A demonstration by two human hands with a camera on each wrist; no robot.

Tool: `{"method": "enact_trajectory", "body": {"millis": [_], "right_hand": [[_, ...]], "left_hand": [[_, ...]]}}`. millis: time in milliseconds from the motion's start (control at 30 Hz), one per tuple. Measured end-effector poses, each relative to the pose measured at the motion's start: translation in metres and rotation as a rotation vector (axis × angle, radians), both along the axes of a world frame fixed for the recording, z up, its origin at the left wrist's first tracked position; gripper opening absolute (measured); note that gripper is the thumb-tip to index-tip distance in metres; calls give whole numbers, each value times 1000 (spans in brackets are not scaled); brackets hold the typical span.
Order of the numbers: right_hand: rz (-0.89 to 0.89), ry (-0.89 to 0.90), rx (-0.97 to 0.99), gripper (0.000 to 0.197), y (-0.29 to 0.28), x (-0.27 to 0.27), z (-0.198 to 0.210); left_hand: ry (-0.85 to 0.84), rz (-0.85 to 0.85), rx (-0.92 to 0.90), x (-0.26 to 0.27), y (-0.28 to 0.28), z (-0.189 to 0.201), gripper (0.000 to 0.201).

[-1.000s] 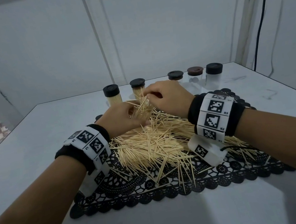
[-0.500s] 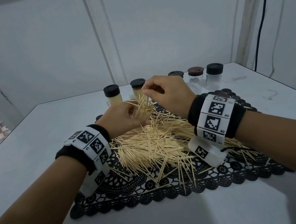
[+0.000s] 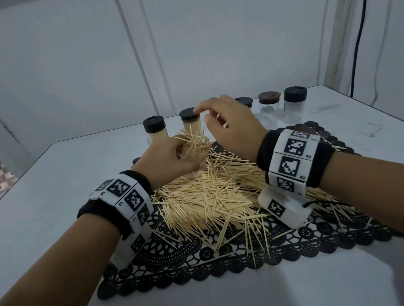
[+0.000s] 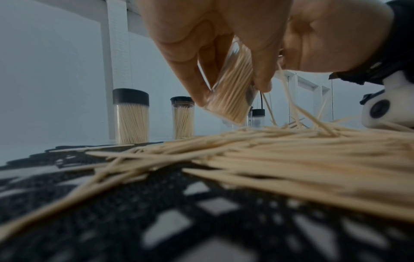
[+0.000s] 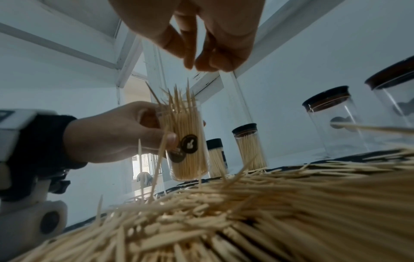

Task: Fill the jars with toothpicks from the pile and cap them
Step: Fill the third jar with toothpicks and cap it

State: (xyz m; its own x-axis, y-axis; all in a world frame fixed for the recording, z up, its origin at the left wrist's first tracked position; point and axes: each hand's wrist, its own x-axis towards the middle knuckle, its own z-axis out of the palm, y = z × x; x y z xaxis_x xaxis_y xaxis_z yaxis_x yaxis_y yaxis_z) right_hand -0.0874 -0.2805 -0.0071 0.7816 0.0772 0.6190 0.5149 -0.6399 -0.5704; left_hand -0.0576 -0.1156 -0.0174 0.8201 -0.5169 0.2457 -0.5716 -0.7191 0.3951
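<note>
My left hand (image 3: 177,156) grips a clear jar (image 3: 194,151) packed with toothpicks, tilted just above the toothpick pile (image 3: 208,197). Toothpick tips bristle out of its uncapped mouth. The left wrist view shows fingers and thumb wrapped round the jar (image 4: 233,88); in the right wrist view the jar (image 5: 188,145) carries a dark round label. My right hand (image 3: 228,127) hovers above and right of the jar's mouth, fingers loosely curled, and I see nothing held in the right hand (image 5: 197,44). Two filled, black-capped jars (image 3: 155,131) (image 3: 190,120) stand behind.
The pile lies on a black lace mat (image 3: 187,266) on a white table (image 3: 45,204). Three empty capped jars (image 3: 243,101) (image 3: 270,105) (image 3: 296,103) stand at the back right. Walls close the table's far side; a black cable hangs at the right.
My right hand has lifted up and away from the jar's mouth, its fingers loosening. The left hand keeps holding the jar in about the same place.
</note>
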Motion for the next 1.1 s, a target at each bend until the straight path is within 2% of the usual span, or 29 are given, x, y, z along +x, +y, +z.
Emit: {"method": "enact_trajectory", "body": {"millis": [100, 200, 367, 500, 667, 933, 1100], "right_hand": [[-50, 87, -10, 22, -2, 1, 1], [-39, 138, -175, 24, -1, 2, -1], [85, 120, -279, 27, 10, -1, -6], [86, 157, -280, 38, 10, 0, -5], [76, 86, -286, 19, 12, 4, -8], [90, -1, -105, 13, 11, 0, -6], [85, -19, -151, 15, 10, 4, -8]], "left_hand": [[-9, 19, -11, 2, 1, 0, 47], [-14, 22, -53, 1, 1, 0, 47], [-14, 7, -87, 0, 2, 0, 26], [-24, -11, -28, -2, 1, 2, 17], [0, -51, -43, -4, -3, 1, 17], [9, -48, -97, -3, 0, 0, 31], [20, -39, -126, -4, 1, 1, 30]]}}
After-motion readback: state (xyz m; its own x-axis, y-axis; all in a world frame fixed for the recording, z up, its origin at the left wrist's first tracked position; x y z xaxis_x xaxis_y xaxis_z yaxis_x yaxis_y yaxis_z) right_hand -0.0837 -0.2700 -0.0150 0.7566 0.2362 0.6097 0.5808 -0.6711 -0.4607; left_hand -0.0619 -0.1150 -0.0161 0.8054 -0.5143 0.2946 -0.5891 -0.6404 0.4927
